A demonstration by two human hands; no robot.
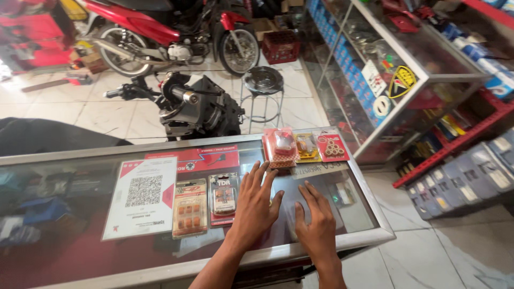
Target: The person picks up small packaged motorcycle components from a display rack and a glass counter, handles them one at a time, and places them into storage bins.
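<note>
Glass counter | left hand, right hand flat, fingers spread, grasping nothing | 3 blister packs just ahead

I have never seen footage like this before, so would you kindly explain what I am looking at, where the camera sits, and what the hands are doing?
This is a single picture from a camera worn on a person's head, looking down at their own two bare hands; there is no machine. The left hand and right hand both lie flat, fingers spread, on a glass counter in a motorcycle parts shop. Neither hand holds anything. On the glass lie blister packs of small parts: an orange pack, a red-backed pack, and three more packs at the far edge. A printed card with a square code lies to the left. Beyond the counter stand a dark scooter, a stool and a red motorcycle.
</note>
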